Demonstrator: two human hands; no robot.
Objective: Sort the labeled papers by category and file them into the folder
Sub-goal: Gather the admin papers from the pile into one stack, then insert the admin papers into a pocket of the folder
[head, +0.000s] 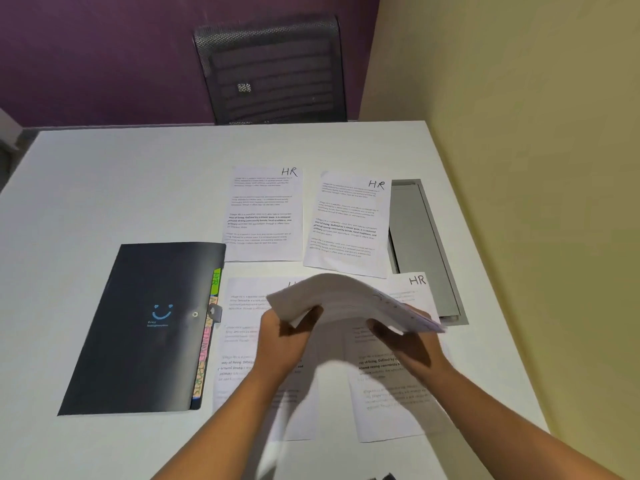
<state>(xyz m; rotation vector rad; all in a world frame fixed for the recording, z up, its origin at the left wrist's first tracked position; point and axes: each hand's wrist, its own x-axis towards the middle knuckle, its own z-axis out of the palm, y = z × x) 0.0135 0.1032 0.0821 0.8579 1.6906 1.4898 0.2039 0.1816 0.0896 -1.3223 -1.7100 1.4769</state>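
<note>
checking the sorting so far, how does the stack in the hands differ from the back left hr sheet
The stack is held above the table by the left hand and right hand; the back left HR sheet lies on it. The stack bows upward in the middle; the HR sheet is flat. The stack looks several sheets thick; the HR sheet looks single. Both are white paper.

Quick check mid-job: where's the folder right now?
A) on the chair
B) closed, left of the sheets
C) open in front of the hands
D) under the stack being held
B: the folder lies flat and closed on the table, left of the HR sheets; the left hand and right hand hold the stack apart from it.
</note>
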